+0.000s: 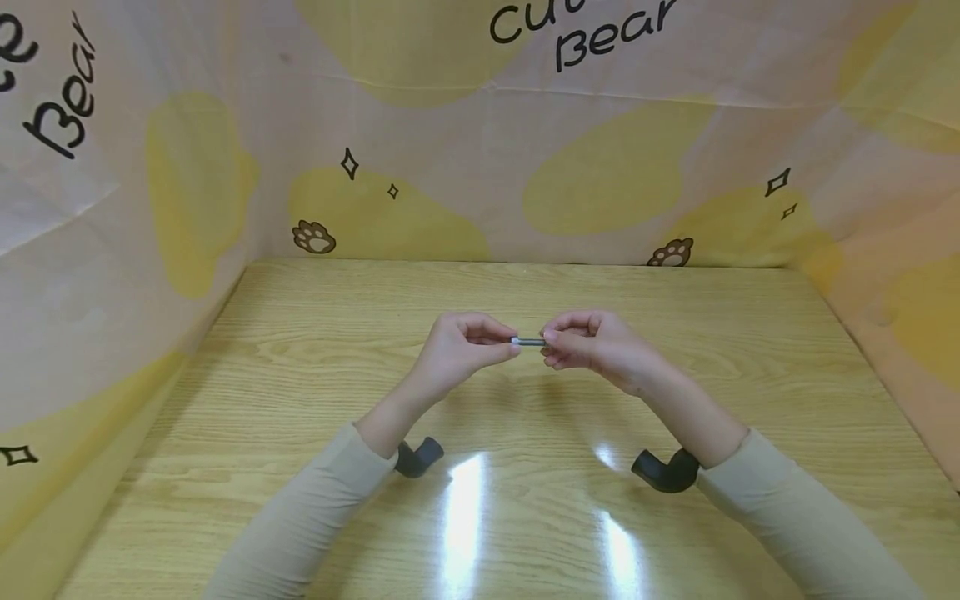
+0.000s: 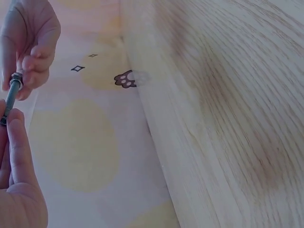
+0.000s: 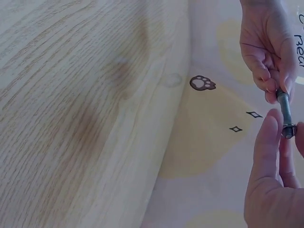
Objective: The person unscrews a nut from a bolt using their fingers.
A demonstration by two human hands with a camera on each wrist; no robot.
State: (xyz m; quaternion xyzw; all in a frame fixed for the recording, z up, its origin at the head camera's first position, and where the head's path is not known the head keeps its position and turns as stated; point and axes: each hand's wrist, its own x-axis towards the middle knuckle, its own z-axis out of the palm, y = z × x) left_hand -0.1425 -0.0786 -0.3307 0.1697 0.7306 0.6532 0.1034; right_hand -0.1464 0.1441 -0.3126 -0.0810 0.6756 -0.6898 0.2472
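Note:
A slim metal bolt [image 1: 530, 342] is held level above the table, spanning the space between both hands. My left hand [image 1: 467, 346] pinches one end between thumb and fingertips. At the other end, my right hand [image 1: 596, 346] has thumb and fingers around a nut [image 3: 288, 130] on the bolt. Threads show along the bolt's shank [image 2: 11, 97] in the left wrist view, with the nut near its tip. The end in my left fingers is partly covered by them.
The wood-grain table [image 1: 337, 350] lies below the hands, with bright light reflections toward its front. A patterned cloth [image 1: 420, 167] stands as walls at the back and both sides. Black curved pieces [image 1: 667, 471] sit at both wrists.

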